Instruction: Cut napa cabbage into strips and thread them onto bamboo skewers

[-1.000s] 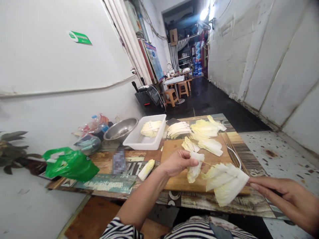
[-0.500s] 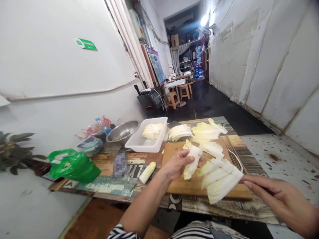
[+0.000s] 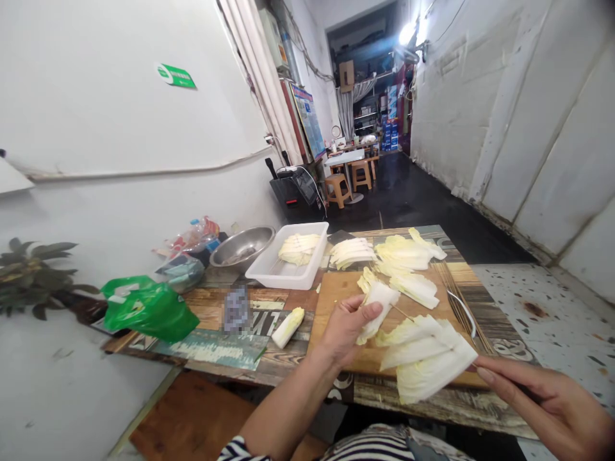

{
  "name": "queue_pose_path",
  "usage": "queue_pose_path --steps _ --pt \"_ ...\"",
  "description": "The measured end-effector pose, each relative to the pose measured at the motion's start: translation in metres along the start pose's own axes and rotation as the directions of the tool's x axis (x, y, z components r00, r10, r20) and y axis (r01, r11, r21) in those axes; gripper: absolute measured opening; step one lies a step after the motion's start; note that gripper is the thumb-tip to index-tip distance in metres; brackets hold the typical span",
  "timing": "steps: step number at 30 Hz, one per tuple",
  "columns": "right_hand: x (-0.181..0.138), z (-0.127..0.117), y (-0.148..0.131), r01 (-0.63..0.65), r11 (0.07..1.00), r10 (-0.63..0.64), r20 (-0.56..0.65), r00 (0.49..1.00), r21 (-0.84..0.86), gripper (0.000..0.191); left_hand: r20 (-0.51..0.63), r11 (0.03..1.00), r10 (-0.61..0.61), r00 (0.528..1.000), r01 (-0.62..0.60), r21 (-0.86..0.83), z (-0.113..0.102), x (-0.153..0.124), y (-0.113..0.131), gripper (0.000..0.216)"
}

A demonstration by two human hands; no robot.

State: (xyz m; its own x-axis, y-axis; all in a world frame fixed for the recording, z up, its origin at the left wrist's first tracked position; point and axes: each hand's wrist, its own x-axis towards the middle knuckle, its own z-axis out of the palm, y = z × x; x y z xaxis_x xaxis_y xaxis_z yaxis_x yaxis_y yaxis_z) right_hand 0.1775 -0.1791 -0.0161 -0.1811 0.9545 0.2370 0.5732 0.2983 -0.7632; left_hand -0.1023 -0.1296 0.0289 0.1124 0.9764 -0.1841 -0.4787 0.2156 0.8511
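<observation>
My left hand [image 3: 348, 326] is closed on a pale cabbage leaf [image 3: 381, 306], thumb on its near face. A thin skewer [image 3: 401, 312] runs from that leaf to several overlapping cabbage leaves [image 3: 427, 358] threaded on it. My right hand [image 3: 548, 394] pinches the skewer's other end, beside the lowest leaf. Below both hands lies a wooden cutting board [image 3: 331, 294]. On its far part rest a loose leaf [image 3: 416, 286] and, past it, a pile of yellow-white leaves [image 3: 406, 251].
Bare skewers [image 3: 456, 298] and a white strip [image 3: 464, 310] lie at the board's right. A white tub [image 3: 288, 278] holds skewered cabbage beside a steel bowl [image 3: 243, 246]. A small cabbage heart [image 3: 288, 328] and a green bag [image 3: 147, 310] are on the left.
The view has shifted slightly. The threaded leaves have tipped lower and spread a little, and both hands keep their grip.
</observation>
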Motion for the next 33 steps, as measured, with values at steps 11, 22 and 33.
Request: queue_pose_path --steps 11,22,33 --pt "0.0 0.006 -0.002 0.011 0.999 -0.01 -0.004 1.0 0.034 0.032 0.036 0.996 -0.084 0.996 0.083 0.019 0.0 0.003 -0.001 0.046" --pt "0.011 0.006 -0.011 -0.02 0.999 0.021 -0.02 1.0 0.047 0.034 0.138 0.996 -0.088 0.987 0.083 0.043 0.005 0.006 -0.012 0.064" --pt "0.039 0.002 -0.013 -0.087 0.996 0.086 -0.105 0.991 -0.003 0.042 -0.331 0.874 0.373 0.867 -0.207 0.44 -0.091 -0.018 -0.042 0.045"
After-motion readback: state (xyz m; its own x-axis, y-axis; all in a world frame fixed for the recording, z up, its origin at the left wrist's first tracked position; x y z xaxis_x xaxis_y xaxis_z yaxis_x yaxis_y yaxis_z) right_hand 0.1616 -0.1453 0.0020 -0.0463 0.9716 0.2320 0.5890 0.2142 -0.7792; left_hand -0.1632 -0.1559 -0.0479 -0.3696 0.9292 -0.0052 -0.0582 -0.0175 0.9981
